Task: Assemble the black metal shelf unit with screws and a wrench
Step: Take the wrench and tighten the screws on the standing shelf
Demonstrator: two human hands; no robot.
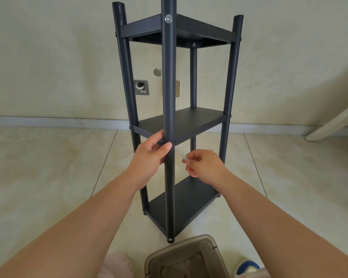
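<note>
- The black metal shelf unit (181, 125) stands upright on the pale tiled floor (48, 167), its near corner turned toward the camera; it carries three shelves on four round posts.
- Nearest the camera, below both wrists, a translucent brown plastic box (186, 257) sits on the floor just in front of the front post's foot.
- The front post (169, 97) runs up between the two hands.
- The left hand (149, 157) wraps this post, thumb lying across its front face and fingers curled round behind, right at the level of the middle shelf (191, 121).
- The right hand (203, 165) is on the other side of the post, near it but not touching; its thumb and forefinger are pressed together, pinching a small silver wrench (182, 155) whose far end points up toward the underside corner of the middle shelf. Whether it meets a screw there cannot be told.
- Below the fingers lies the bottom shelf (187, 205).
- Far above the fingers, a silver screw (168, 18) sits in the front post at the top shelf (199, 31).
- Beyond the unit is a cream wall (58, 67).
</note>
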